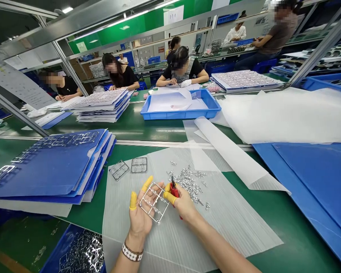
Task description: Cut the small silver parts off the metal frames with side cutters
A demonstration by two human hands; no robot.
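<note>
My left hand (139, 223) is palm up, with yellow finger cots on the thumb and a fingertip. It supports a silvery sprue frame (155, 202) with small shiny parts inside, tilted across the palm and fingers. Closed around red-handled nippers (174, 191) is my right hand (184, 204), right beside the frame's edge; its fingers also wear yellow cots. The nippers' dark jaws point up and away. Behind and right of my hands lies a pile of small shiny parts (189, 184) on a translucent white sheet (216, 227). Two more sprue frames (139, 165) rest at the sheet's far left.
Blue folders (53, 163) bearing more frames are stacked at left. A blue bin (71, 246) of metallic frames stands below the table edge. Rolled white sheeting (230, 151), blue boards (309, 182) and a blue tray (179, 113) lie beyond. Several people work across the benches.
</note>
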